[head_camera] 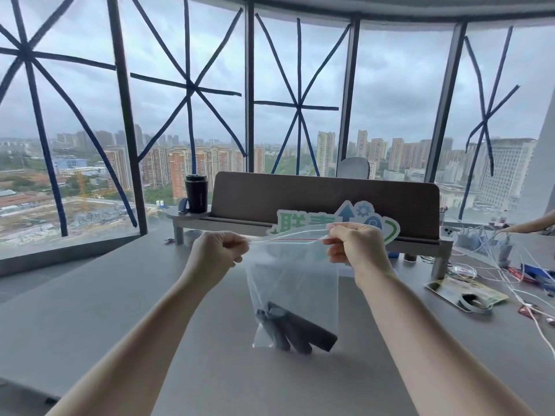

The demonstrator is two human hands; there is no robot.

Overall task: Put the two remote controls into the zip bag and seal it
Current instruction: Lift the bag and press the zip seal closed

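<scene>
Two remotes (295, 328) lie low in the bag (292, 283) (held aloft); left hand (217, 253) and right hand (356, 246) pinch its zip ends.

Large green Chinese characters are printed on a white-edged cut-out sign (333, 223) leaning against the brown desk divider (300, 193); the first can be read as "联", while the second is partly hidden by a clear bag and cannot be made out with certainty. A blue upward arrow and a gear symbol are shown on the same sign. A small line of lettering is seen on the black travel mug (196, 193), too blurred to be read.
</scene>
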